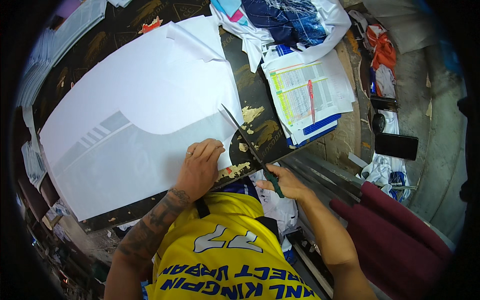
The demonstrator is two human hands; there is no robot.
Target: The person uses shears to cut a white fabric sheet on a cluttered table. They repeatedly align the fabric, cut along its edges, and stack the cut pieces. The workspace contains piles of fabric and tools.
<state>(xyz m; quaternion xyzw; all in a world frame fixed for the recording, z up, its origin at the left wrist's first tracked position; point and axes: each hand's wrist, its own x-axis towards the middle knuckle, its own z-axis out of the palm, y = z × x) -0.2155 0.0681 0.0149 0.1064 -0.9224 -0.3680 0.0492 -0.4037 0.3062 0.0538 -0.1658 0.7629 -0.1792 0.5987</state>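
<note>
A large white fabric sheet (145, 80) lies on a dark board table, with a grey pattern shape (145, 155) showing on its lower half. Its far right corner is folded over. My left hand (200, 160) rests on the sheet near its right edge, fingers curled together on the fabric; the thumb is mostly hidden. In my right hand (287, 182), off the table's near edge, are scissors (250, 146) with a green handle. Their long dark blades point away and to the left, crossing the sheet's right edge. Whether the lower blade is under the fabric is hard to tell.
Right of the sheet lie printed papers (295, 90) with a red pen (311, 97) on top. Folded blue and white garments (285, 22) are beyond them. A black phone (396, 146) lies further right, above maroon cloth (390, 235). Stacked sheets (47, 60) line the far left.
</note>
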